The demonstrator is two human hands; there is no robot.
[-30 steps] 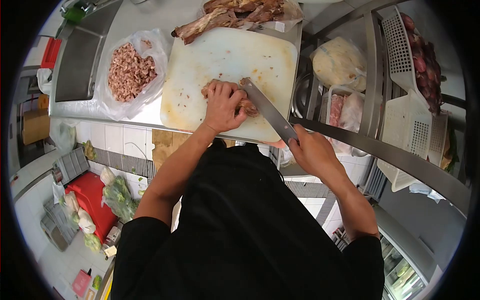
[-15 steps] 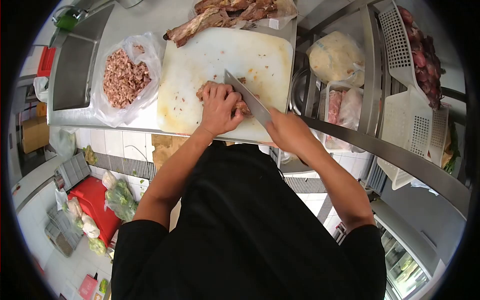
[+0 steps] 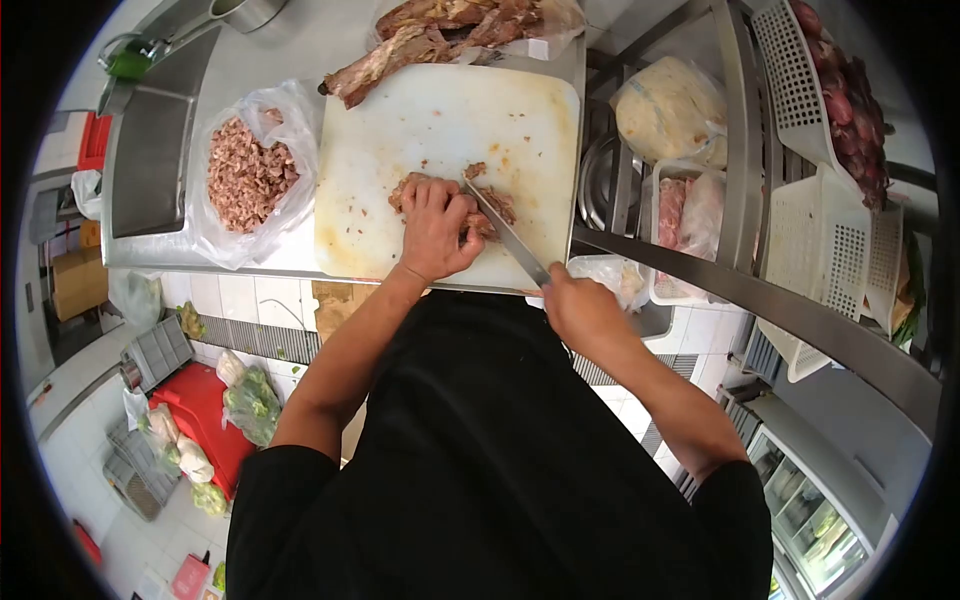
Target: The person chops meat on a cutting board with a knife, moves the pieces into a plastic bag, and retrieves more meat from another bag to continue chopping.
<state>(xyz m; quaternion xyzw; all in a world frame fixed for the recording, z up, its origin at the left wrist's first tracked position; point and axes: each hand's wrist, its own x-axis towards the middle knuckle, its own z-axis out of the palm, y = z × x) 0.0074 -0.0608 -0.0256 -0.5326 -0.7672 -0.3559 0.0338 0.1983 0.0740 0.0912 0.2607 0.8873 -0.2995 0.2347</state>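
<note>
Here, left fingers clasping meat, right fingers gripping a knife, white label too small to read.

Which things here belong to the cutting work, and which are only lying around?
In the work:
- knife in the right hand
- meat under the left hand
- cutting board
- chopped meat, probably

Probably just lying about:
- metal pot
- red container
- white baskets

The person wears a matte black top, draped in soft folds across the front. Its left sleeve and right sleeve are short, wide and black; the left hand and right hand are bare.
</note>
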